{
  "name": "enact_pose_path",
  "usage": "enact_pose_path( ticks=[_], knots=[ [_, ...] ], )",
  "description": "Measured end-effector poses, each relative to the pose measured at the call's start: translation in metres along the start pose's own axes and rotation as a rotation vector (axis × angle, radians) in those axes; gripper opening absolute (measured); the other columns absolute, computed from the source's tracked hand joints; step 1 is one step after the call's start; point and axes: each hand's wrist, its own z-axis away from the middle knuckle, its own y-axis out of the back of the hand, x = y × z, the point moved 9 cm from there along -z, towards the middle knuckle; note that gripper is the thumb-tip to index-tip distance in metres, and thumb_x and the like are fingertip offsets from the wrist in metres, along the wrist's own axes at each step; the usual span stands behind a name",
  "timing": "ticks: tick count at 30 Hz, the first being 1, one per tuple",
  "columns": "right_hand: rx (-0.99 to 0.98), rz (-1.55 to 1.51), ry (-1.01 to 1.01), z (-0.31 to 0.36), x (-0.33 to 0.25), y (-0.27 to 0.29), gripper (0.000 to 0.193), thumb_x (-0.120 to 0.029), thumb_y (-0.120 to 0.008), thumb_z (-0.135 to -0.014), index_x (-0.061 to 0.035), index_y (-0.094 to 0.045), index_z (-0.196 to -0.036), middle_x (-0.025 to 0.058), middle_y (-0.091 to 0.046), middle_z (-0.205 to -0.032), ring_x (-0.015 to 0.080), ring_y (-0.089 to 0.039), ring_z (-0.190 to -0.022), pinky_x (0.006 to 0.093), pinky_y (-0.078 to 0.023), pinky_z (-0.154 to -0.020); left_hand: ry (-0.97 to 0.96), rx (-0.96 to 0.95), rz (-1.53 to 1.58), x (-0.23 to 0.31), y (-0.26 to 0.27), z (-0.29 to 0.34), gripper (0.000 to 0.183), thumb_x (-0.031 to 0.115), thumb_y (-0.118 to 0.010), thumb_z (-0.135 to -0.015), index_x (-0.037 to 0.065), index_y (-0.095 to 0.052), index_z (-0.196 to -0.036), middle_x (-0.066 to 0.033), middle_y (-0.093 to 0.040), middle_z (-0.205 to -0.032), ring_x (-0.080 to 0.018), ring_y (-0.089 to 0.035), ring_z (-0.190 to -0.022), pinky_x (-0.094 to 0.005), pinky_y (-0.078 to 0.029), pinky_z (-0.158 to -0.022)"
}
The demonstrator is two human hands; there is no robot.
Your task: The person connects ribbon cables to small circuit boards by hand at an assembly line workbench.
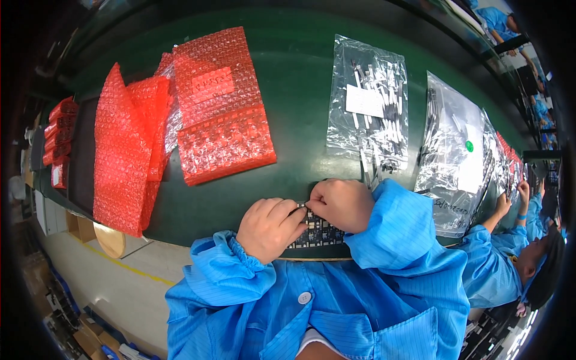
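Observation:
A dark circuit board panel (318,231) lies flat on the green table mat (294,72) near the front edge. My left hand (270,228) rests on the panel's left part, fingers curled down and gripping it. At the panel's top edge my right hand (340,204) has its fingertips pinched, touching the board; what they pinch is too small to tell. Both arms wear blue coat sleeves. Much of the panel is hidden under my hands.
Red bubble-wrap bags (222,108) and loose red sheets (123,150) lie at the left. A clear bag of small strips (372,105) and more clear bags (456,150) lie at the right. Another person in blue (504,258) works at the right. Red packs (59,141) sit far left.

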Motion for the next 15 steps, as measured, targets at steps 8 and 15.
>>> enact_pose_path(
  ticks=[8,15],
  knots=[
    [-0.020,0.041,-0.008,-0.0023,-0.0033,0.0003,0.012,-0.020,-0.063,-0.071,-0.0089,-0.066,-0.070,0.0092,-0.064,-0.070,0.0271,-0.062,-0.063,0.0370,-0.050,-0.057,0.013,-0.013,-0.007,0.0009,0.0007,0.0001,0.030,0.011,-0.073,-0.061,0.005,-0.061,-0.088,-0.0071,-0.056,-0.090,-0.0251,-0.055,-0.080,-0.0361,-0.045,-0.068],
    [-0.023,0.068,0.004,0.0020,-0.0025,0.0018,0.014,-0.022,-0.062,-0.073,-0.0089,-0.065,-0.073,0.0108,-0.063,-0.071,0.0295,-0.062,-0.066,0.0384,-0.050,-0.061,0.009,-0.061,-0.042,0.0040,-0.0029,-0.0021,0.029,0.013,-0.071,-0.063,0.006,-0.061,-0.089,-0.0070,-0.055,-0.089,-0.0256,-0.054,-0.080,-0.0365,-0.044,-0.070]
  ],
)
